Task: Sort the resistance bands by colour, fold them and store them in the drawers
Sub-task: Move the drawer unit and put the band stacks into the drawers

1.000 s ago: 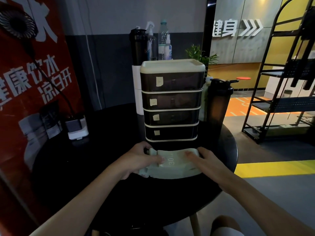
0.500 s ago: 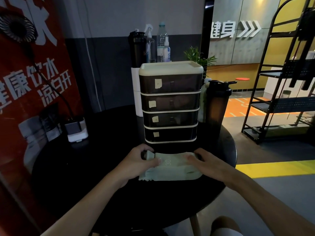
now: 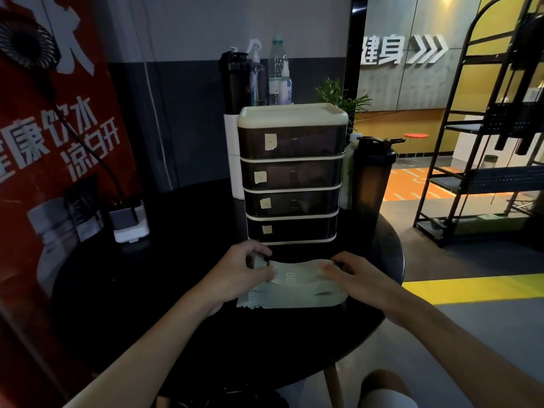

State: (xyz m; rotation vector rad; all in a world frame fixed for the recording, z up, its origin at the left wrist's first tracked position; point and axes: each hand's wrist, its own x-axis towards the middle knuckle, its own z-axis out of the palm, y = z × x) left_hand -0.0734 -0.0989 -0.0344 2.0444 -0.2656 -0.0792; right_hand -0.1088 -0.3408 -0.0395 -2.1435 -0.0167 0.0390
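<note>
Both left hand and right hand, fingers curled round green band, before drawers.

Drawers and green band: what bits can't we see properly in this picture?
1. Inside the drawers: head view, dark fronts and dim light hide whatever is in them.
2. Writing on the paper labels: head view, too small and blurred to read.
3. Ends of the green band: head view, covered by the left hand and right hand.
4. Number of folded layers: head view, the folds overlap, so it cannot be counted.
</note>
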